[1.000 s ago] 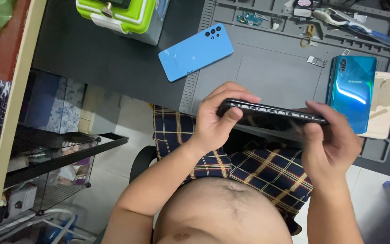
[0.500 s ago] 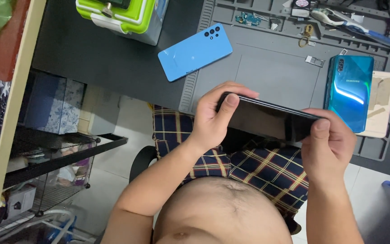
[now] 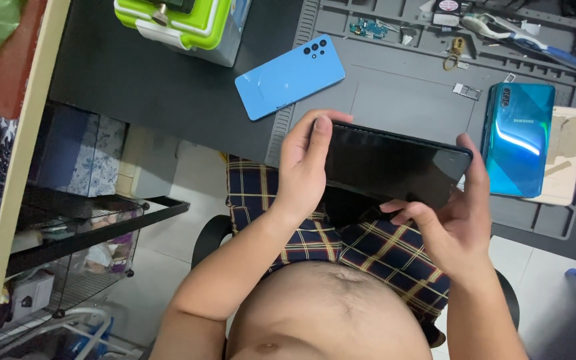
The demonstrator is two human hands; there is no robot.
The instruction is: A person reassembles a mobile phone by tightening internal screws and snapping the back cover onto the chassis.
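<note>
The black smartphone [image 3: 395,163] sits at the centre of the frame, held above the near edge of the grey repair mat [image 3: 395,93] and the plaid shorts [image 3: 368,247]. Its long axis runs left to right, dipping slightly to the right, dark glass facing up. The left hand [image 3: 305,170] clasps its left end, thumb on the glass; the right hand [image 3: 451,213] grips the right end with fingers curled beneath. Just right lies a teal phone [image 3: 518,137], upper left a light blue phone [image 3: 290,75]; bare mat lies between them.
</note>
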